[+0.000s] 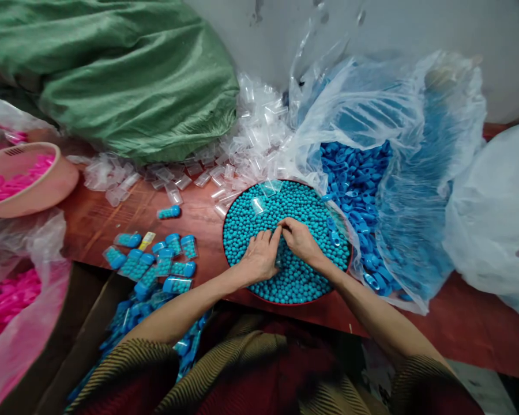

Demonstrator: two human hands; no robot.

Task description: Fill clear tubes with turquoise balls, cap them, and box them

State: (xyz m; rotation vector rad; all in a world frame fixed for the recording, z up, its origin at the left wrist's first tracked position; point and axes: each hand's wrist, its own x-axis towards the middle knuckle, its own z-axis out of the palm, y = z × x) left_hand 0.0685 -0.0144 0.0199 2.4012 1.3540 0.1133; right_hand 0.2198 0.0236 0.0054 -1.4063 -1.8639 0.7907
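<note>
A round red-rimmed basin full of small blue beads stands in front of me. Over the beads, my left hand is closed palm-down around what looks like a small clear plastic tube, mostly hidden by the fingers. My right hand meets it at the fingertips, thumb and fingers pinched together; whatever is between them is hidden. An empty clear tube lies on the beads behind the hands. Near the basin's right side, blue plastic caps rest on the beads.
Bead-filled tubes with blue caps lie left, with more below the table edge. Loose clear tubes are heaped behind, beside a green sack. A plastic bag of blue caps stands right. Pink pieces fill a basin at far left.
</note>
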